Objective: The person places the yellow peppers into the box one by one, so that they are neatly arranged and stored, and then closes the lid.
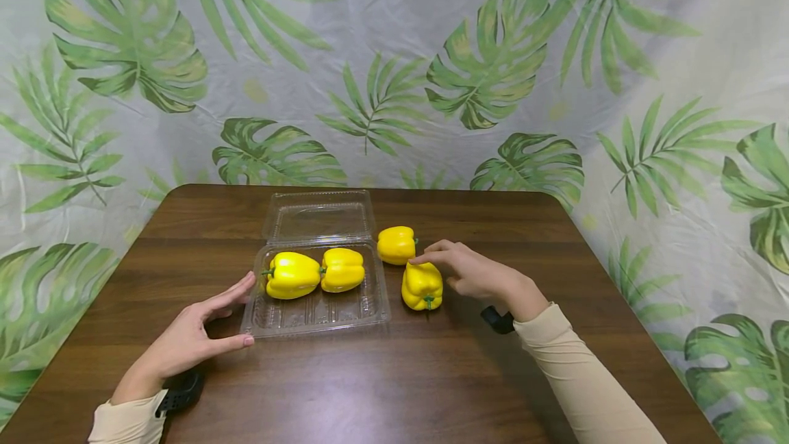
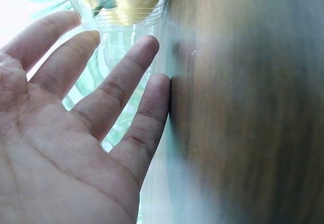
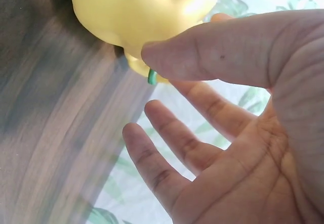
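While the left hand (image 1: 185, 334) stands at the left side of a clear box (image 1: 305, 318), its fingers are spread and nearly straight, gripping nothing; they reach to the box's left edge, though whether they touch it I cannot tell; the lid (image 1: 320, 218) lies open on the far side. Two yellow peppers rest in the box, end to end; the left pepper (image 1: 293, 275) has its green stem toward the left wall, the right pepper (image 1: 342, 270) has its stem against or very near its neighbour; the near part of the box floor shows its ridges.

Right of the box, two more yellow peppers lie on the table (image 1: 394, 382); the far pepper (image 1: 396, 245) is just beside the box, stem to the right; the near pepper (image 1: 422, 286) points its stem to the near side. Over this last one reaches the right hand (image 1: 477, 269), its fingers parted and slightly bent, not closed round it; whether they touch it is unclear. Beige sleeves (image 1: 579, 368) cover both forearms; a leaf-print cloth (image 1: 394, 26) hangs beyond the table.
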`<state>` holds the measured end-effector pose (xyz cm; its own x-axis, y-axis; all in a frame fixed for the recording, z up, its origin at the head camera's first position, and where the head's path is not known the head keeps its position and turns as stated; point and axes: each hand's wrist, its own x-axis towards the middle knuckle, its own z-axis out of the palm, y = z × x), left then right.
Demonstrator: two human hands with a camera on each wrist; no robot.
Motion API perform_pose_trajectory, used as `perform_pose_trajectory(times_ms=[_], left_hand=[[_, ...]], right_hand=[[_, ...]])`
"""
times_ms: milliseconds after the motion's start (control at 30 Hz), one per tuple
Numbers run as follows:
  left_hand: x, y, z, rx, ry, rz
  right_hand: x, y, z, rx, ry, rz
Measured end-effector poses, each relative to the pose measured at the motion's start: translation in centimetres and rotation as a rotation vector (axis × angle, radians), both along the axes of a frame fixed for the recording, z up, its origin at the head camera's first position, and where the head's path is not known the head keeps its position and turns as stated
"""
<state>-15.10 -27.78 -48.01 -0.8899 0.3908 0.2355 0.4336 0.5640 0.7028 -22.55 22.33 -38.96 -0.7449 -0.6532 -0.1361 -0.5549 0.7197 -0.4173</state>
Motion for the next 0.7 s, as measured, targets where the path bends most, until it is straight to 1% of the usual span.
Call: perform_pose_trajectory(times_ms=[233, 500, 700], left_hand=[[-0.02, 0.03, 0.02, 0.000, 0.003, 0.001], [0.06, 0.02, 0.13, -0.005, -0.007, 0.006], [0.03, 0.03, 0.07, -0.003, -0.008, 0.003]], right_hand=[[0.16, -0.01, -0.05, 0.013, -0.014, -0.006], [0.37, 0.12, -0.16, 0.021, -0.025, -0.041], [0.51, 0.17, -0.42, 0.003, -0.028, -0.056]])
